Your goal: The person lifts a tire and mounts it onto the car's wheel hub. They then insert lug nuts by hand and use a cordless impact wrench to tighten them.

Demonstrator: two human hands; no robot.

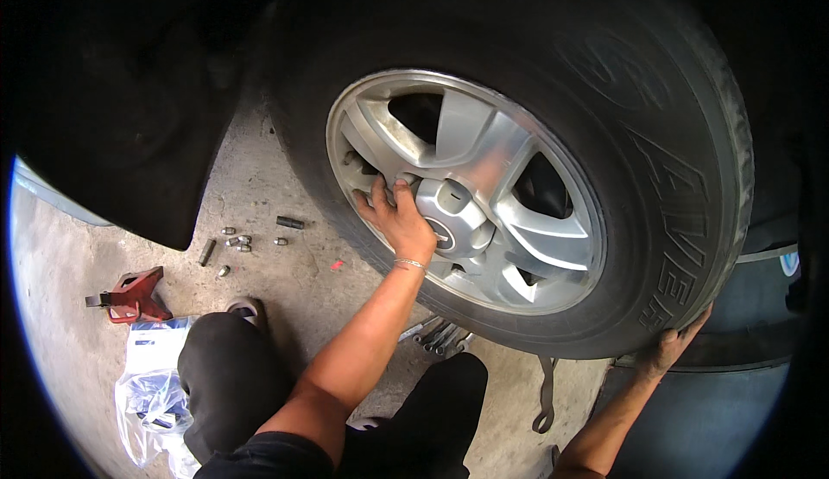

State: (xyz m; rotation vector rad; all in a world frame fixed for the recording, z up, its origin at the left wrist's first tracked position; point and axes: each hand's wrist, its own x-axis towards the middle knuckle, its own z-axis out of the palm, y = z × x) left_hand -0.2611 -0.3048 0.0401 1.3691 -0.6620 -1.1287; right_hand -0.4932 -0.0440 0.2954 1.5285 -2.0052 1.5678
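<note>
A large wheel, a black tyre on a silver spoked alloy rim, fills the upper right of the head view. My left hand grips the rim just left of the centre cap, its fingers spread over a spoke at the edge of an opening. At the tyre's lower right edge, my right hand holds the tread, thumb near the sidewall and fingers stretched up along it. The tyre hides part of those fingers. A thin bracelet circles my left wrist.
Several lug nuts and two dark cylindrical sockets lie on the concrete floor. A red jack stand stands left, beside a clear plastic bag. Wrenches lie below the tyre, near a dark strap.
</note>
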